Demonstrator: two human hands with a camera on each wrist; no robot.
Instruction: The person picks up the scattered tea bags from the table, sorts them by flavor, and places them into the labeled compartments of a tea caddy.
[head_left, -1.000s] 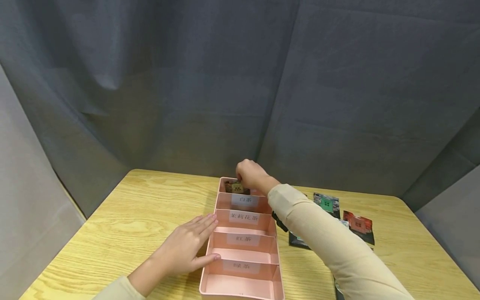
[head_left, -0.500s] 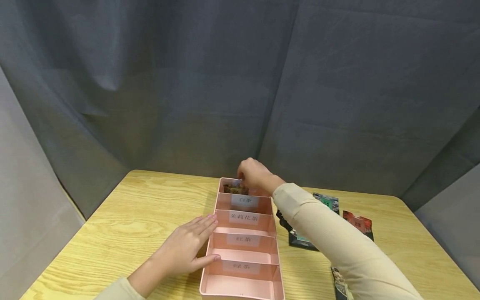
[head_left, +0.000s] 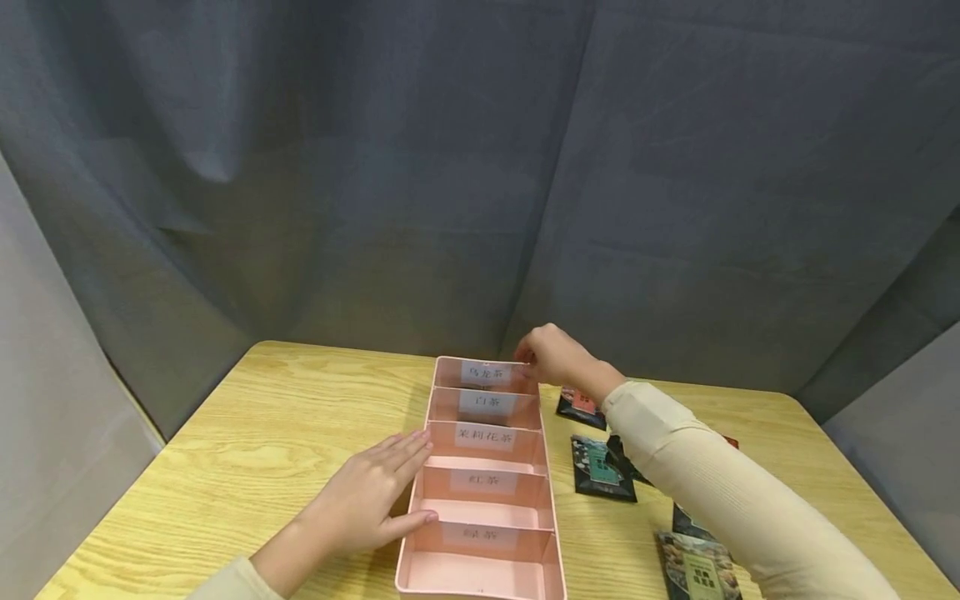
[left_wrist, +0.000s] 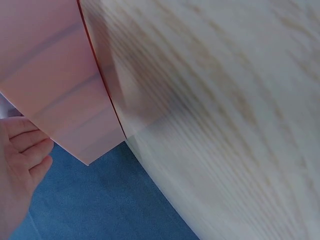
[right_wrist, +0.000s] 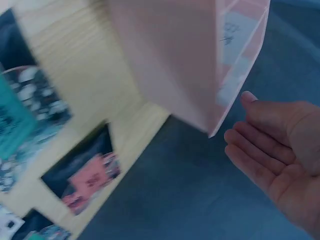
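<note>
My left hand (head_left: 360,498) lies flat with fingers straight, pressing the left wall of the pink tray (head_left: 438,421), whose long axis runs away from me. My right hand (head_left: 553,354) hovers loosely open and empty by the tray's far right corner, nearer than the left to the tea packets (head_left: 600,468), which lie just right of and nearer me than that hand on open table (head_left: 247,417)

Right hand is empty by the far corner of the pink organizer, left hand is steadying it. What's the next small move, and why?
Probably swing the right hand back and down to the nearest packet, the red-labelled one just beside the pink organizer. The palm shows open and empty in the wrist view, several packets lie loose on the table, and the left hand rests flat against the organizer's side.
</note>
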